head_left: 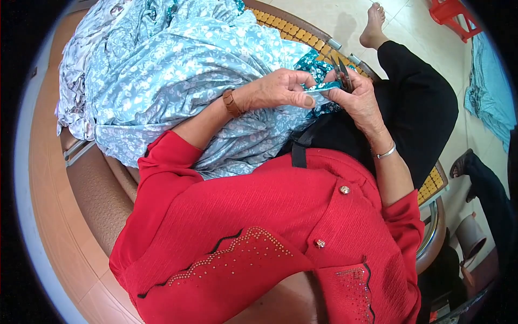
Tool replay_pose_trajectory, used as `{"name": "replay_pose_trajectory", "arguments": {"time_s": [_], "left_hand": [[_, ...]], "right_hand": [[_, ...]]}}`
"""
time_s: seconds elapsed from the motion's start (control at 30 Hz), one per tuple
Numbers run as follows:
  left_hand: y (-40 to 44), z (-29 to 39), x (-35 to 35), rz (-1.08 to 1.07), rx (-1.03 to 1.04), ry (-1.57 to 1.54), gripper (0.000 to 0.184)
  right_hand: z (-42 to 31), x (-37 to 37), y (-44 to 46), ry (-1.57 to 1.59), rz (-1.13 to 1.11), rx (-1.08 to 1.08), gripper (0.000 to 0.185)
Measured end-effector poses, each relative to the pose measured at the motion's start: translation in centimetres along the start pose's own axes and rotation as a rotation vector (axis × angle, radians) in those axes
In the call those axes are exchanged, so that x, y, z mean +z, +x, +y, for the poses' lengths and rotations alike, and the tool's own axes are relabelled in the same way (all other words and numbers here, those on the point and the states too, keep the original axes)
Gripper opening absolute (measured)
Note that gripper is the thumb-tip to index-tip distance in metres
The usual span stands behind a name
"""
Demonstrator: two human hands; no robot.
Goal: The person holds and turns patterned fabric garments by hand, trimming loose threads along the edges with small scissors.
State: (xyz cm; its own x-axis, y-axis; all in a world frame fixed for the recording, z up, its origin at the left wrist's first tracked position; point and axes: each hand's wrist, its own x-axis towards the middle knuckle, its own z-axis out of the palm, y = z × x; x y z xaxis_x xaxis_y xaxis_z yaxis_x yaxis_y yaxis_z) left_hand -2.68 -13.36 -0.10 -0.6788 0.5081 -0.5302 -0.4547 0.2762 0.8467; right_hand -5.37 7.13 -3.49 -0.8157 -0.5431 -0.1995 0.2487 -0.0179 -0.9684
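Note:
A big heap of light blue floral fabric [178, 70] lies on the left, its folds reaching my lap. My left hand [278, 90], with a brown band at the wrist, pinches the edge of a dark teal floral piece [313, 62]. Facing it, my right hand [356, 100] pinches the same edge between thumb and finger and also holds small metal snips [342, 73], their blades pointing up and away. A short stretch of the fabric edge runs between the two hands.
Under the fabric is a brown seat with a yellow beaded mat [291, 29]. A red stool [456, 16] and a hanging teal cloth [488, 92] are at the upper right. Another person's dark-clothed leg [491, 189] shows at the right edge, near a whitish container [470, 236].

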Motion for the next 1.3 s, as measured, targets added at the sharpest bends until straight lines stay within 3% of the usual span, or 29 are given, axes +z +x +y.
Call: {"name": "replay_pose_trajectory", "arguments": {"time_s": [0.1, 0.23, 0.43, 0.57, 0.77, 0.93, 1.07, 1.3], "left_hand": [[0.2, -0.6, -0.1, -0.034, 0.039, 0.101, 0.014], [0.0, -0.3, -0.4, -0.013, 0.04, -0.068, 0.011], [0.0, -0.3, -0.4, 0.016, 0.074, -0.049, 0.01], [0.0, 0.1, -0.2, -0.061, 0.046, -0.061, 0.009], [0.2, -0.6, 0.1, -0.001, -0.028, -0.162, 0.009], [0.3, -1.0, -0.1, -0.071, -0.04, 0.025, 0.014], [0.2, -0.6, 0.2, -0.002, 0.048, -0.107, 0.015], [-0.2, -0.3, -0.2, -0.055, -0.016, -0.263, 0.012]], "right_hand": [[0.0, 0.0, 0.0, -0.002, -0.005, -0.002, 0.012], [-0.2, -0.2, 0.0, -0.003, -0.041, 0.015, 0.012], [0.3, -0.1, 0.1, -0.022, -0.092, -0.014, 0.012], [0.3, -0.1, 0.1, 0.011, -0.089, -0.011, 0.013], [0.3, 0.0, 0.2, -0.015, -0.093, -0.022, 0.013], [0.2, 0.0, 0.1, -0.036, -0.088, -0.02, 0.013], [0.3, 0.0, 0.1, -0.04, -0.092, 0.002, 0.013], [0.2, 0.0, 0.2, -0.068, -0.1, 0.015, 0.013]]}}
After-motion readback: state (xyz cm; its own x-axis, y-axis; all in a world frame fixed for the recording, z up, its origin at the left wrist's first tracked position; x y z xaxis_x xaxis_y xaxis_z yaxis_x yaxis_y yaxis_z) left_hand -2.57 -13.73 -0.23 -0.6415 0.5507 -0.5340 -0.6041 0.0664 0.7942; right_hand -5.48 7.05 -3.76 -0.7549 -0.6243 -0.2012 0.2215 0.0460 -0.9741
